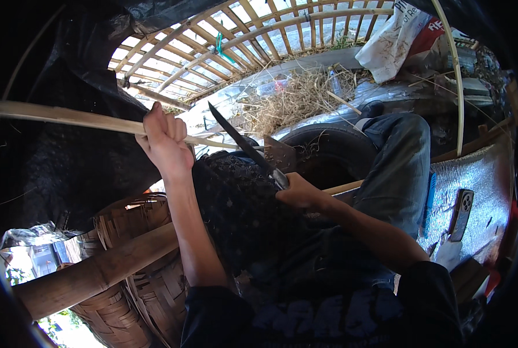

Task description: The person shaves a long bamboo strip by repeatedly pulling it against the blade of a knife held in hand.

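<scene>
My left hand point(167, 139) is closed in a fist around a long, pale bamboo strip point(67, 115). The strip runs from the far left, through my fist, to a thin end near the middle of the view. In my right hand point(301, 192) is a knife point(241, 142) with a long dark blade, its tip pointing up and to the left. The blade passes close to the strip's thin end; whether they touch I cannot tell. Dark cloth point(230, 197) covers my lap beneath both hands.
A bamboo slat fence point(259, 29) curves across the back, with dry shavings point(299, 101) before it. A black tire point(323, 139) lies by my bent leg point(395, 168). At right a phone point(461, 214) rests on a silvery sheet. A thick bamboo pole point(96, 269) crosses lower left.
</scene>
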Demonstrator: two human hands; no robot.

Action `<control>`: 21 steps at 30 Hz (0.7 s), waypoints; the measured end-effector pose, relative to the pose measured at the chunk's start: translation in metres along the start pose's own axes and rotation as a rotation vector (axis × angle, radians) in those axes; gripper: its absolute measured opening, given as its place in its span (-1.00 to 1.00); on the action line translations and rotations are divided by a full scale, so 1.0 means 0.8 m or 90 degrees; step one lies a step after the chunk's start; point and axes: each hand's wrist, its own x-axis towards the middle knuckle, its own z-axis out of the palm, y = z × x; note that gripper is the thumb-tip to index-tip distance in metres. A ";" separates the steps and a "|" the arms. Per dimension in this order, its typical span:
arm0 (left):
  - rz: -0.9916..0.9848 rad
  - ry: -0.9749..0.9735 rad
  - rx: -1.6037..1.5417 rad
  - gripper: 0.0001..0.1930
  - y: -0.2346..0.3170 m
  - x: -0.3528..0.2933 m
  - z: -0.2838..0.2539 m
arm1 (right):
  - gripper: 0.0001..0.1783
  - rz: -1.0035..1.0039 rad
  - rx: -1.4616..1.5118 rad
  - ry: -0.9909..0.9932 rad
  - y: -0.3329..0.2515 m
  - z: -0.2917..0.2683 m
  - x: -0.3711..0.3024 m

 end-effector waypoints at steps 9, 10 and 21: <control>-0.012 -0.021 -0.069 -0.51 0.002 -0.003 -0.009 | -0.70 -0.355 -0.130 0.197 -0.091 -0.011 -0.032; -0.014 -0.023 -0.087 -0.53 0.000 -0.003 -0.003 | -0.70 -0.355 -0.130 0.202 -0.080 -0.006 -0.035; -0.025 -0.025 -0.068 -0.53 0.000 -0.005 0.004 | -0.59 -0.283 -0.192 0.151 -0.068 -0.025 -0.031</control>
